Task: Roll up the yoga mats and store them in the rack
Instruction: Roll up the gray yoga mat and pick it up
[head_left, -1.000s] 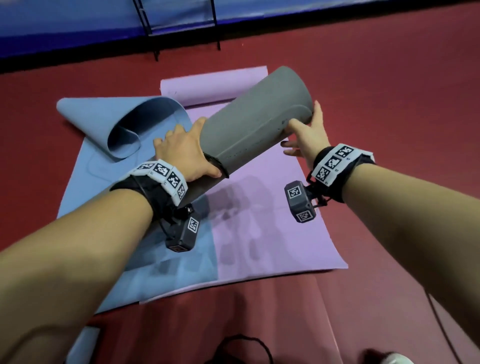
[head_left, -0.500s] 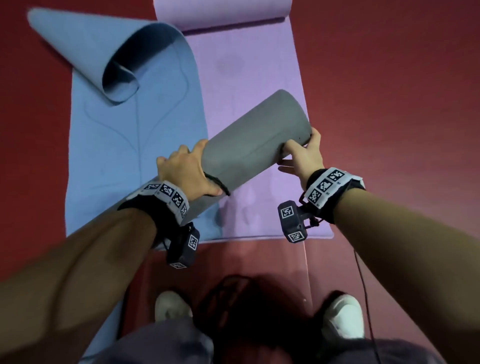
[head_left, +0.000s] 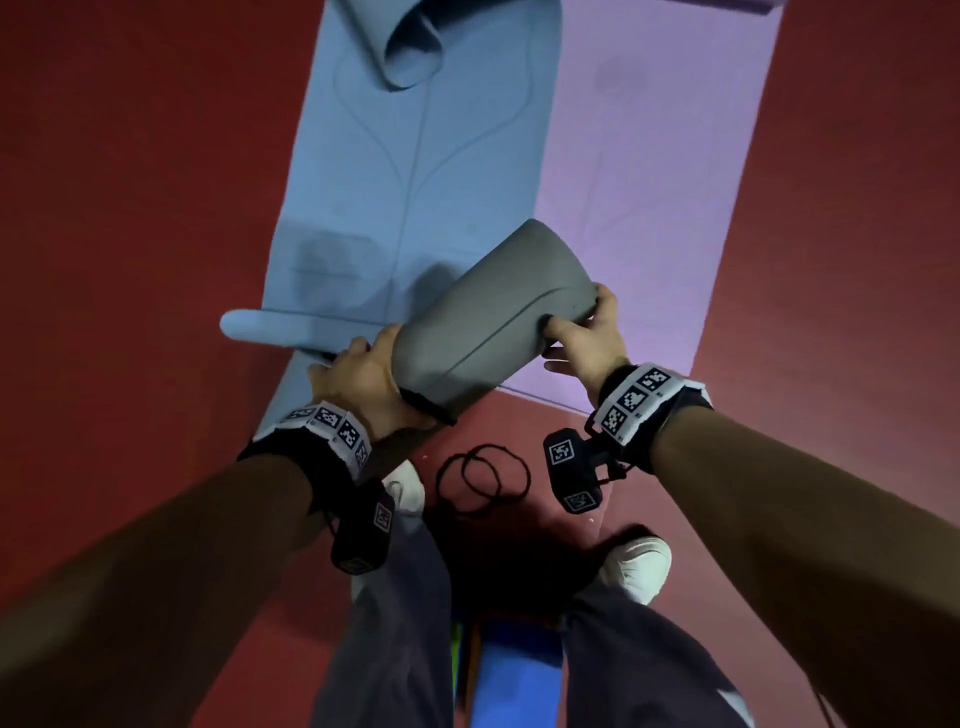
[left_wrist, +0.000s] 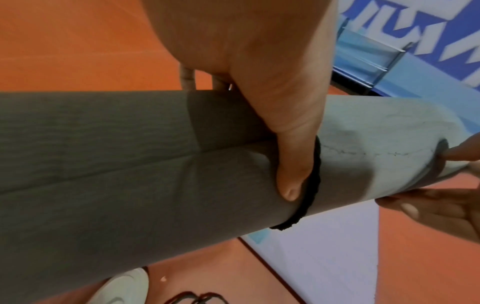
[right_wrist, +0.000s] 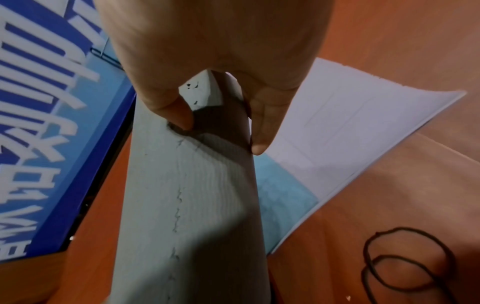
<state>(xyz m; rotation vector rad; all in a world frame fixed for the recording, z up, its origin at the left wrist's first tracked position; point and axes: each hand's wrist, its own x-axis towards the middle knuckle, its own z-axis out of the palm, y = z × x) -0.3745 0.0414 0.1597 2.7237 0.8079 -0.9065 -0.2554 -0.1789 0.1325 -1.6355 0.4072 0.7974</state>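
I hold a rolled grey yoga mat off the floor, tilted, its far end up and to the right. My left hand grips the roll near its middle, thumb beside a black elastic band that circles the roll. My right hand pinches the roll's far end, thumb on its outer flap and fingers underneath. A blue mat lies flat on the floor with its far end loosely curled. Beside it on the right lies a lilac mat.
Black elastic loops lie on the red floor between my white shoes. A blue wall banner with white lettering and a metal rack stand at the room's edge. A blue object sits between my legs.
The view has tipped down towards my feet. I have drawn the grey roll closer to my body, and the loops and both shoes have come into view.
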